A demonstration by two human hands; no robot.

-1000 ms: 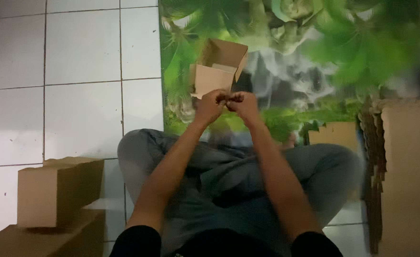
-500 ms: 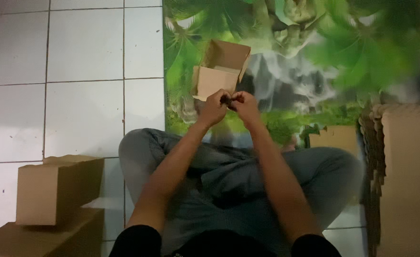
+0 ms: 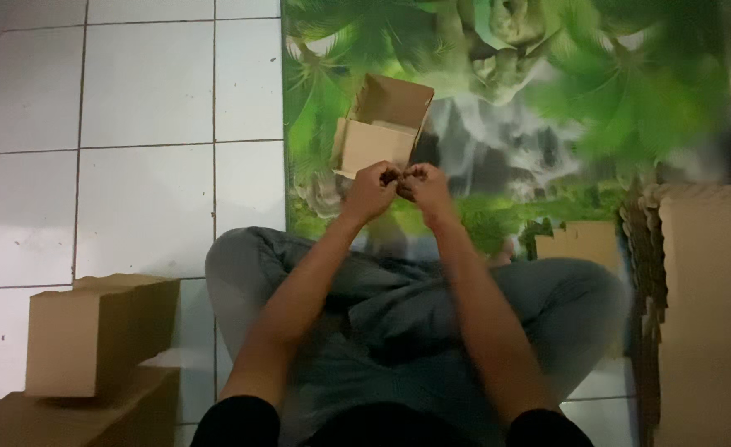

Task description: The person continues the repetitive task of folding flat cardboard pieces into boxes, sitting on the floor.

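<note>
At near left, closed cardboard boxes point(image 3: 100, 339) are stacked on the white tiled floor point(image 3: 142, 165), well clear. Farther right, the left hand point(image 3: 369, 192) and right hand point(image 3: 425, 189) meet, fingers pinched on a small dark object point(image 3: 395, 175) too blurred to identify, just before an open small box point(image 3: 383, 126). Judging by this, fiddling precedes packing. Flat cardboard point(image 3: 705, 314) crowds the right edge.

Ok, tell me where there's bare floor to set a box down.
The white tiles left of the leafy mat are bare, above the closed boxes. The mat's far right is open too. It is crowded by the flat cardboard stack and around the open box.
</note>
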